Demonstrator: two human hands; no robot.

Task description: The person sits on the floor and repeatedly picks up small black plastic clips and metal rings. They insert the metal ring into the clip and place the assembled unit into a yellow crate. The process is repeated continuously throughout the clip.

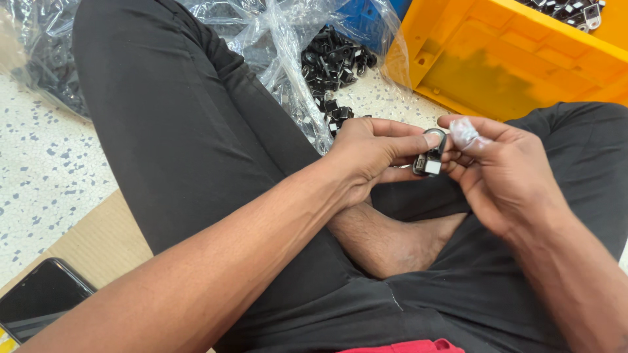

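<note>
Here, left hand (369, 153) pinches black clip (430, 155) — right hand (504, 173) grips clear plastic bit (466, 133).

Black trousers, bare forearms and foot, red hem at waist.

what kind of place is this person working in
Probably a small workshop or factory floor where parts get sorted or packed by hand. The person sits on a speckled floor beside a clear bag of small black parts and a yellow crate, left hand holding one part.
</note>
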